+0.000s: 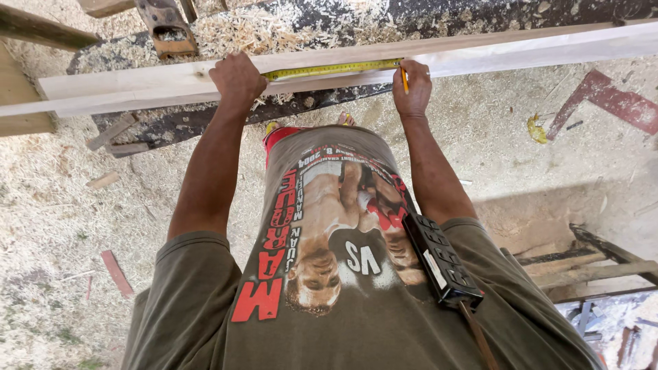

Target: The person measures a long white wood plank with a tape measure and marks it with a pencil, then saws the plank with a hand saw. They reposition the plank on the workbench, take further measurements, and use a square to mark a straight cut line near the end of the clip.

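**Plank measured with tape and pencil**

Plank, long and pale, runs left to right across the far part of the scene, resting on a dark surface strewn with wood shavings. A yellow tape lies stretched along the plank between the two hands. The left hand presses palm down on the plank at the tape's left end, fingers curled over the far edge. The right hand sits at the tape's right end, closed around a yellow pencil whose tip touches the plank. A rusty metal tool lies on the surface just beyond the left hand. Sawdust covers the floor on the near side, and a reddish square lies to the right.
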